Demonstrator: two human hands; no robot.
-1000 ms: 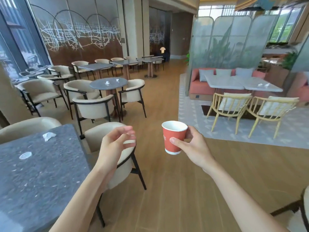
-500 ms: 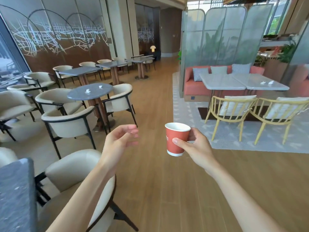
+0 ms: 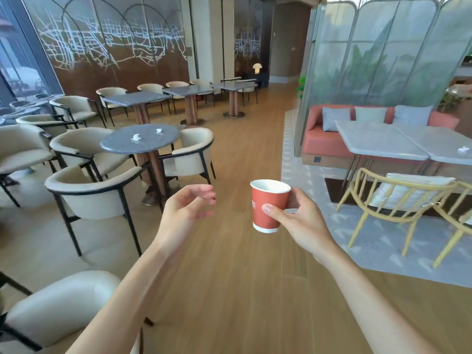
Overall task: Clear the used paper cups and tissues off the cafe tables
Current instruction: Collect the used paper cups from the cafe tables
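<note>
One red paper cup in right hand.

This was a cafe: grey stone-topped tables ringed by cream armchairs stood along a decorated wall panel, a coral sofa faced white tables, and a crumpled tissue lay near one round table's middle.
</note>
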